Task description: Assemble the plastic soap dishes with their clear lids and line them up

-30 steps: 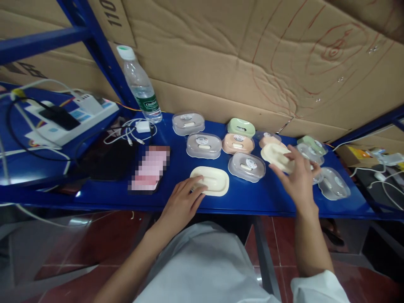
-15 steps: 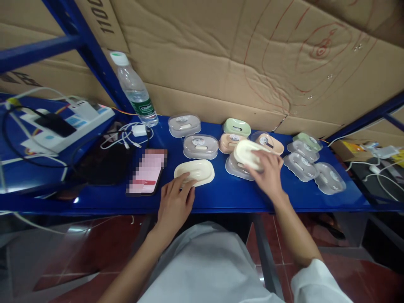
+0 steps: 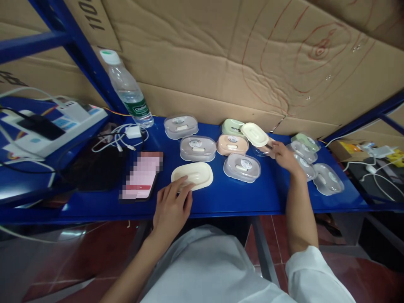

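Observation:
My left hand (image 3: 173,202) rests its spread fingers on a cream oval soap dish (image 3: 202,174) at the table's front. My right hand (image 3: 285,156) has reached out to the back right. Its bent fingers close on the right end of a peach soap box (image 3: 267,148), partly hidden by them. A second cream soap dish (image 3: 255,134) lies tilted over the left part of that box, just beyond my fingertips. Beside it stand a green soap box (image 3: 231,125), another peach one (image 3: 232,146) and a grey one (image 3: 242,168), with clear lids.
Two more grey lidded boxes (image 3: 197,148) stand left of centre; several (image 3: 328,179) are at the right. A phone (image 3: 142,174), white cables (image 3: 118,141), a water bottle (image 3: 134,99) and a power strip (image 3: 71,126) are at left. Cardboard (image 3: 195,54) walls the back.
My right hand has moved back and to the right. The second cream dish has shifted backward, uncovering the grey box in front. My left hand stays on its dish.

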`<state>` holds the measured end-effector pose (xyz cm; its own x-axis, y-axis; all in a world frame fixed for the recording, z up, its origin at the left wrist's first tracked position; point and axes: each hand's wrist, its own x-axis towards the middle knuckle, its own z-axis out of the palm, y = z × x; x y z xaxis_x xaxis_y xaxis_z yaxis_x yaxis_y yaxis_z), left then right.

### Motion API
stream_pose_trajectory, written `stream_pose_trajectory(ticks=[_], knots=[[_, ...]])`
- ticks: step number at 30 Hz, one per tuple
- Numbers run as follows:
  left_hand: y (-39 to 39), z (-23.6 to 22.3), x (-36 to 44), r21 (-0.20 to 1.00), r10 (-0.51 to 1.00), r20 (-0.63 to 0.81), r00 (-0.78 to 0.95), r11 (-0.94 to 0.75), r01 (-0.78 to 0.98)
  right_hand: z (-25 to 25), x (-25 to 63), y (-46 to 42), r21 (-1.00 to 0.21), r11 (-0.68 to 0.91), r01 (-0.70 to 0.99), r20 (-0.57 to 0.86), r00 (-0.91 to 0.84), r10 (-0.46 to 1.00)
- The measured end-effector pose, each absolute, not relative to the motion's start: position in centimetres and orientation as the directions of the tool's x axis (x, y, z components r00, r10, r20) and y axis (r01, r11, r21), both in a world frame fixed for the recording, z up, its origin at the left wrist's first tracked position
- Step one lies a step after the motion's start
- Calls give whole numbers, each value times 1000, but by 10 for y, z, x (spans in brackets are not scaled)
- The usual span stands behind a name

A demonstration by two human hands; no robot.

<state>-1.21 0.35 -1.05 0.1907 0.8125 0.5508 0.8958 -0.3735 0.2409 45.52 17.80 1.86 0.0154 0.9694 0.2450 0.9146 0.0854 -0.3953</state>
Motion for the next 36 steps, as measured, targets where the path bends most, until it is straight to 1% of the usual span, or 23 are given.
stream_pose_trajectory(ticks=[3, 5, 6, 7, 9, 11, 12, 15, 18, 20, 22, 24, 26, 28, 29, 31, 34, 36], knots=[[4, -11, -11, 240, 811, 554, 189, -373, 896, 14, 456, 178, -433, 71, 899, 148, -6, 989], [5, -11, -11, 243, 809, 554, 196, -382, 891, 17, 450, 180, -439, 50, 897, 131, 9, 991], [4, -11, -11, 245, 808, 554, 199, -386, 889, 20, 445, 180, -421, 30, 907, 144, 34, 989], [4, -11, -11, 245, 807, 555, 201, -389, 888, 25, 440, 179, -385, 8, 923, 176, 64, 982], [3, -11, -12, 247, 808, 554, 203, -392, 886, 38, 430, 176, -274, -27, 961, 284, 108, 953], [3, -11, -12, 253, 809, 552, 202, -393, 884, 53, 423, 169, -169, -40, 985, 409, 107, 906], [2, -11, -13, 256, 809, 551, 205, -398, 881, 60, 420, 166, -139, -43, 989, 462, 104, 881], [2, -11, -15, 265, 801, 548, 240, -438, 859, 75, 415, 155, -115, -67, 991, 586, 122, 801], [2, -11, -17, 282, 794, 534, 292, -492, 823, 82, 407, 138, -138, -65, 988, 687, 143, 712], [3, -11, -17, 306, 790, 523, 319, -524, 795, 81, 392, 119, -176, 15, 984, 732, 121, 671], [3, -13, -18, 338, 786, 525, 326, -544, 768, 76, 367, 94, -207, 190, 960, 744, 28, 667], [2, -15, -18, 390, 794, 545, 271, -526, 756, 67, 335, 67, -208, 424, 881, 726, -151, 671], [1, -16, -18, 462, 809, 560, 175, -481, 745, 57, 300, 46, -195, 631, 751, 678, -361, 640], [-1, -16, -19, 530, 829, 548, 109, -446, 722, 48, 272, 36, -197, 751, 630, 607, -523, 599], [-1, -16, -20, 550, 839, 533, 108, -440, 710, 44, 260, 35, -207, 778, 593, 572, -572, 588], [-1, -15, -21, 559, 857, 496, 141, -439, 703, 37, 245, 37, -236, 794, 560, 519, -618, 590], [0, -14, -21, 542, 864, 473, 174, -440, 716, 28, 231, 42, -270, 790, 551, 474, -638, 607], [1, -15, -21, 511, 852, 488, 192, -457, 728, 22, 225, 41, -257, 793, 552, 440, -664, 605]])
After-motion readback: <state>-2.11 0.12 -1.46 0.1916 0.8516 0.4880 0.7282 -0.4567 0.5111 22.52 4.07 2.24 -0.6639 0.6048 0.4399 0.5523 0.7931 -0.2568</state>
